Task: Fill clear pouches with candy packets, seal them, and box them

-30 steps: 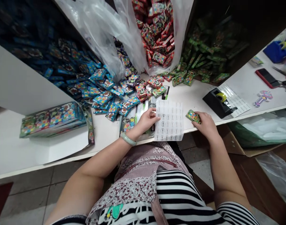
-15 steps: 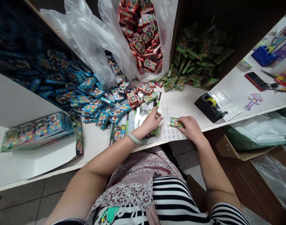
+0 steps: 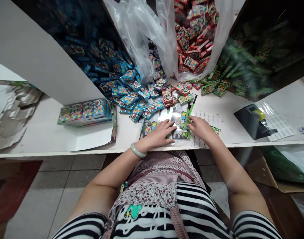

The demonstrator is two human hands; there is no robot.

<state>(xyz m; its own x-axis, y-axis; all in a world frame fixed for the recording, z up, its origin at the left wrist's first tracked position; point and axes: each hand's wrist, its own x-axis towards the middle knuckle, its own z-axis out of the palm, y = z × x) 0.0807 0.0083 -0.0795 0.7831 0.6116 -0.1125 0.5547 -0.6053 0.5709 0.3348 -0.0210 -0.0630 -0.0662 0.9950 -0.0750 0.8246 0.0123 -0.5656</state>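
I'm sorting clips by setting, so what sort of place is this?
Probably a small packing workshop: small bright packets heaped in bulk, flat printed pieces under the left hand, and a black tape dispenser on the white worktop.

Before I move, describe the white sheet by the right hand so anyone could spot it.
At the front of the white table, find the right hand. The white sheet it partly hides bears rows of small marks. Unlike the other sheet by the black tape dispenser, this one shows a green packet at its right side.

Label sheet (image 3: 212, 118) left of tape dispenser (image 3: 249, 122)
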